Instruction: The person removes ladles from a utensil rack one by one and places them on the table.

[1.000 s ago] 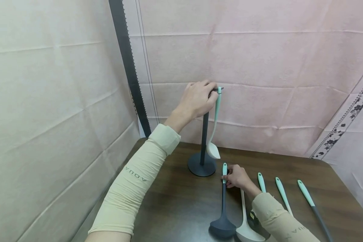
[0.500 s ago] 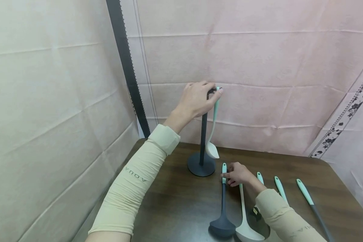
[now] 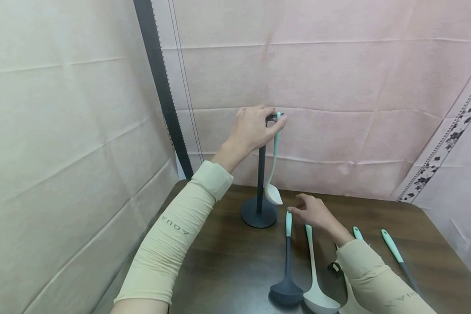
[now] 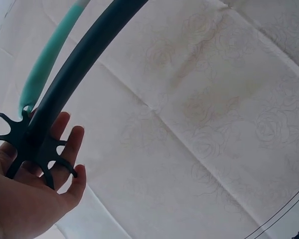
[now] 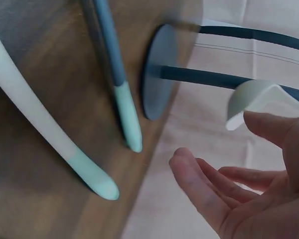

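At the top of a dark utensil stand (image 3: 261, 174), my left hand (image 3: 247, 131) grips the hook ring (image 4: 35, 144), its fingers curled among the hooks. From one hook hangs a white ladle (image 3: 273, 194) with a mint handle, beside my left thumb. My right hand (image 3: 314, 213) hovers just above the mint handle end of a dark, wide-headed spatula (image 3: 286, 290) lying on the table. Its fingers are relaxed and hold nothing in the right wrist view. To the right of that spatula lies a larger white ladle (image 3: 319, 301).
More mint-handled utensils lie to the right, including a dark-shafted one (image 3: 400, 253); my right sleeve (image 3: 373, 270) partly covers others. A small black object (image 3: 335, 268) sits near that sleeve. Pale cloth (image 3: 318, 78) hangs behind the brown table (image 3: 216, 261) and along its left side.
My right hand has let go of the dark spatula's handle and risen away from it. My left thumb has shifted over the hanging ladle's handle; the left hand stays at the stand's top.
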### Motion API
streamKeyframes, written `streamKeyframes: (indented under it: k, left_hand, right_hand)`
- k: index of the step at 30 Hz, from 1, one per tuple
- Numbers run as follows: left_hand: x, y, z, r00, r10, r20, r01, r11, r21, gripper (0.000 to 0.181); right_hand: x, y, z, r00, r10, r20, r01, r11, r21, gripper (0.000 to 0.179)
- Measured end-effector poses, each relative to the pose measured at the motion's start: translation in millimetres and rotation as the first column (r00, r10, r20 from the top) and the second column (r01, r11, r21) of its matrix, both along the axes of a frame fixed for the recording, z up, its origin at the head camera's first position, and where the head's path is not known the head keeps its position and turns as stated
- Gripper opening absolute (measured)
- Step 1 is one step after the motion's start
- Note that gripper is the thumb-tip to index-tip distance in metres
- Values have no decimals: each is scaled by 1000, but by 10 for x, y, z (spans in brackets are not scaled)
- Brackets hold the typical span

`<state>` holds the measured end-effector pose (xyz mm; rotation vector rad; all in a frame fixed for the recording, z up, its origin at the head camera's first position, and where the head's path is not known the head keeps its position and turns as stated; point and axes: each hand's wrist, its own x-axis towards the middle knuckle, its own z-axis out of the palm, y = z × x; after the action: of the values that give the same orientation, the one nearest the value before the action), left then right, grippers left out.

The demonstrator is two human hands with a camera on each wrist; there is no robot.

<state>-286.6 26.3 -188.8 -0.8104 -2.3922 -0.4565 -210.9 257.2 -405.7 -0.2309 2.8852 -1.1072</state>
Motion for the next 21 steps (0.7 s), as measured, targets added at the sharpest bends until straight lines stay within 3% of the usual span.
streamKeyframes:
  k: [5,11,16,21]
  left_hand:
    - [8,6,26,999,14,47,-13,1000,-10,57]
    - [82,61,61,986,138,98,-132,989,-67,57]
    - [195,148,110,971,227,78,-217,969,-121,53]
    - [276,195,104,975,217,42,-215,975,-64,43]
  right_hand:
    - [39,-3,165,991,36,-129,-29,998,53,68]
    - [48,-67,387,973,41,-227,-31,998,46,67]
    - [39,-129,615,958,38,-284,-27,999,42,70]
    - [48,-178,789,941,50,-335,-26,997,77,75]
